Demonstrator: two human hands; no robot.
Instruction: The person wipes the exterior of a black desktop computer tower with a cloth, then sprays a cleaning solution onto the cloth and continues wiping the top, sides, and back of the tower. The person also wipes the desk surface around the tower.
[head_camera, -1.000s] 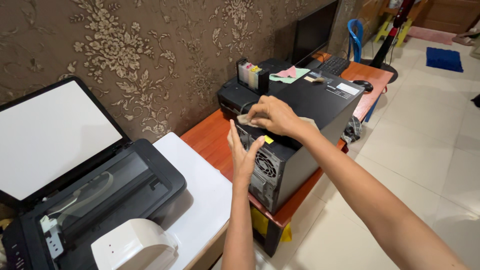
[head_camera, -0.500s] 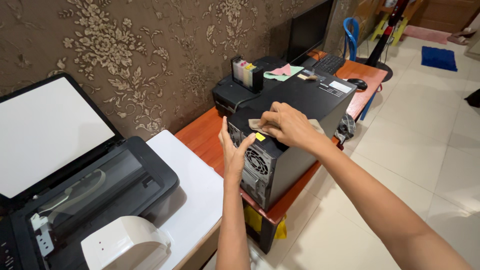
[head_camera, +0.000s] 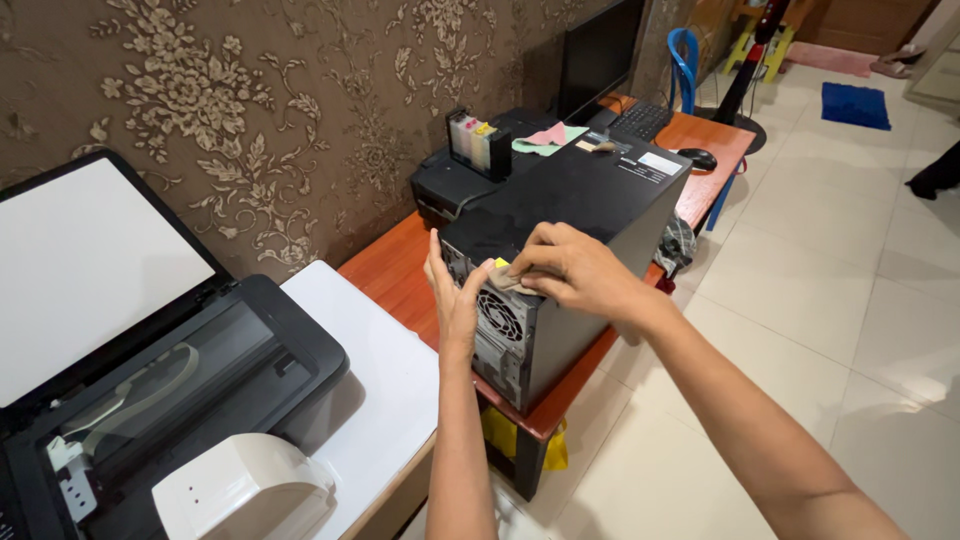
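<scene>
**Head view: both hands at the rear of a black computer tower**

Head camera looks down on a black computer tower (head_camera: 590, 215) lying on its side on an orange-brown worktop (head_camera: 395, 280), its rear panel with the round fan grille facing the person. The left hand (head_camera: 455, 300) is flat against that rear panel beside the grille, fingers spread and pointing up, gripping nothing. The right hand (head_camera: 575, 275) rests on the tower's upper rear edge, its grip pressed together on a small beige cloth (head_camera: 503, 279) with a bit of yellow showing just above it. The two hands are just beside each other, thumb tips nearly touching.

Behind the tower sit a black ink-tank printer (head_camera: 465, 170), a dark monitor (head_camera: 600, 50), a keyboard (head_camera: 640, 120) and a mouse (head_camera: 697, 158). At the near left, a flatbed scanner-printer (head_camera: 180, 390) stands with its lid raised on a white surface (head_camera: 385, 400); a white plastic cover (head_camera: 240, 495) lies in front of it. Patterned brown wallpaper (head_camera: 270, 110) runs along the wall.
</scene>
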